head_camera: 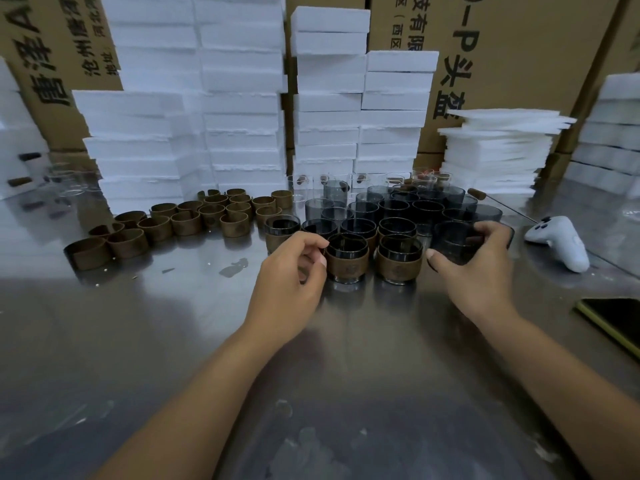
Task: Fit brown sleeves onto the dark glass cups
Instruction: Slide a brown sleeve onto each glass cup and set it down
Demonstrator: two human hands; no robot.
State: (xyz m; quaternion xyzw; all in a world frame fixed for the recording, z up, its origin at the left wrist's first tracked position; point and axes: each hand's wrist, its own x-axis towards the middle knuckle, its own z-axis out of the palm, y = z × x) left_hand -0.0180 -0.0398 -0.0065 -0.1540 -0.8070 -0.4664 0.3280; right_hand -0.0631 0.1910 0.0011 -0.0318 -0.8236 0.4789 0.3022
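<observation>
Right hand [481, 268] clamped round bare dark glass cup [450, 242], thumb on near wall, fingers over far side. Left hand [291, 271] loosely curled, empty, thumb just beside sleeved cup [347, 259]. Glass: smooth, probably slippery, brittle, some heft; best held by wall. Farther left, brown sleeves [186, 223]: leathery-looking rings, likely light, springy. White foam blocks [242, 133] behind.

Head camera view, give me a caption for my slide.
Right hand grips a bare dark glass cup, left hand hovers beside a sleeved cup, loose brown sleeves wait at left.

Dim; table [104, 323] glare; edges perhaps soft.
</observation>
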